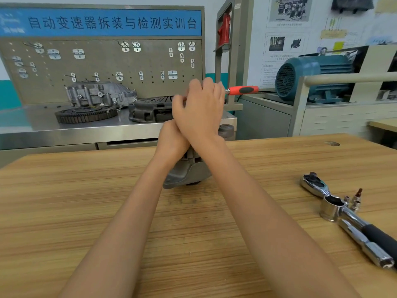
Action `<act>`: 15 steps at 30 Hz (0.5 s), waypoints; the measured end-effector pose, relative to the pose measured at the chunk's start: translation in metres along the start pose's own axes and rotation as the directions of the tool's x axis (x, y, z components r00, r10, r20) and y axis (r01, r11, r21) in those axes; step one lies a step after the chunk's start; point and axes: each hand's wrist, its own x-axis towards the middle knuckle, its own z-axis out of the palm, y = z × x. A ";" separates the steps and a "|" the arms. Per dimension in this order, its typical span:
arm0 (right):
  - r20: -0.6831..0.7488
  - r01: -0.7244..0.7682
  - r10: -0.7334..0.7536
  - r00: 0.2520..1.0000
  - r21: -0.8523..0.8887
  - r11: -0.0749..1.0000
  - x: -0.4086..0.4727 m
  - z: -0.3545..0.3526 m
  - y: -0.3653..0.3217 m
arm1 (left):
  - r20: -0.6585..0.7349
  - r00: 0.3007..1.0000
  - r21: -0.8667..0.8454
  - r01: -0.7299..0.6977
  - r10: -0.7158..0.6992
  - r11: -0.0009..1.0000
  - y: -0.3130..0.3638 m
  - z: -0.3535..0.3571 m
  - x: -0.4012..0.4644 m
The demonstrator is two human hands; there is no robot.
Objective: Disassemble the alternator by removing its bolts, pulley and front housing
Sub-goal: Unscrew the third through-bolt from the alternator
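The grey alternator (187,171) stands on the wooden table (86,201), mostly hidden behind my hands; one rounded part of it (226,129) shows to the right of my wrist. My left hand (171,140) grips the alternator's upper body from the left. Above it, my right hand (200,106) is curled round a wrench whose red and black handle (242,90) sticks out to the right. The wrench head and the bolt under it are hidden by my hands.
A chrome ratchet (313,183), a large socket (330,208) on a long black-handled bar (378,235) and small bits (356,200) lie at the table's right. Behind stand a steel bench with a gear ring (86,114) and housings, a pegboard, and a blue motor (311,76).
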 end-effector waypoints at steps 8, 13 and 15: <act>0.429 -0.461 0.170 0.887 0.799 0.386 0.020 -0.018 0.016 | 0.250 0.966 -0.265 0.000 0.069 0.964 0.001 -0.004 -0.009; 0.487 -0.498 0.106 0.867 0.854 0.151 0.025 -0.017 0.019 | 0.251 0.966 -0.296 0.021 0.057 0.955 -0.001 -0.005 -0.007; 0.460 -0.484 0.148 0.875 0.836 0.259 0.022 -0.014 0.016 | 0.212 0.976 -0.282 0.013 0.049 0.959 0.000 -0.004 -0.006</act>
